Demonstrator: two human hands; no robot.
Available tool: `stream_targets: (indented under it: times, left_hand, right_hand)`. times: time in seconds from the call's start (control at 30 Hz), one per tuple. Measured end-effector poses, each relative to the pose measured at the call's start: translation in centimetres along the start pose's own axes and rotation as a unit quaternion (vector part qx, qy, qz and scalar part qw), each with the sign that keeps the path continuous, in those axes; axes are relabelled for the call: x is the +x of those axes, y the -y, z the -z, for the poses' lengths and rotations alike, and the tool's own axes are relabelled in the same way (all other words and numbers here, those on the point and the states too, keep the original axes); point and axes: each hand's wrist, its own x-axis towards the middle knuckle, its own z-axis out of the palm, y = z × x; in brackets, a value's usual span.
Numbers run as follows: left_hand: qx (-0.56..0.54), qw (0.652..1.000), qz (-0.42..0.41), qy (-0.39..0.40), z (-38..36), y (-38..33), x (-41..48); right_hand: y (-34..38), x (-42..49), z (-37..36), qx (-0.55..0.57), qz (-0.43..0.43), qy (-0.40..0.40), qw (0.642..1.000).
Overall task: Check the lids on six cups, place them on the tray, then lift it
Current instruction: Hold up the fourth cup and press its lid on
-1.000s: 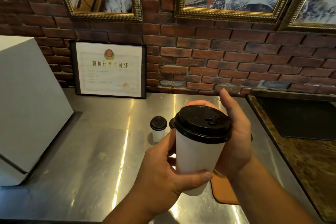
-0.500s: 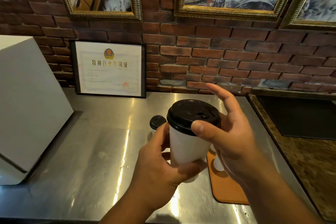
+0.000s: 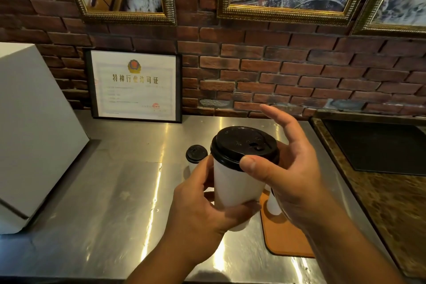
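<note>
A white paper cup [image 3: 237,188] with a black lid [image 3: 239,145] is held above the steel counter. My left hand [image 3: 198,210] grips its lower body. My right hand [image 3: 295,177] lies against the cup's right side, with the thumb pressing the lid's front rim and the fingers straight and raised behind it. An orange tray [image 3: 288,240] lies on the counter under my right wrist, with one white cup [image 3: 273,205] partly visible on it. Another lidded cup [image 3: 196,157] stands on the counter behind my left hand. Any further cups are hidden.
A white box [image 3: 34,134] fills the left side of the steel counter [image 3: 110,203]. A framed certificate [image 3: 134,85] leans on the brick wall at the back. To the right is a brown stone surface [image 3: 396,214] with a dark mat [image 3: 380,145].
My right hand left its wrap round the lid; its thumb came onto the front rim and its fingers spread. The cup sank slightly and shifted left with my left hand.
</note>
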Motion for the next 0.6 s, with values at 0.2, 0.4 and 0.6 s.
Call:
stream_targets:
  times: [0.2, 0.4, 0.6]
  left_hand:
    - [-0.025, 1.000, -0.003, 0.001, -0.8, -0.4, 0.4]
    - [-0.007, 1.000, 0.007, -0.026, -1.5, 0.1, 0.8]
    - [0.012, 1.000, 0.011, 0.000, -2.7, 1.0, 1.0]
  right_hand:
    - [-1.0, -0.2, 0.8, 0.017, -0.022, 0.012, 1.000]
    - [-2.8, -1.7, 0.8, 0.013, -0.027, 0.024, 0.999]
    - [-4.2, -1.7, 2.5, 0.004, -0.028, 0.035, 0.999]
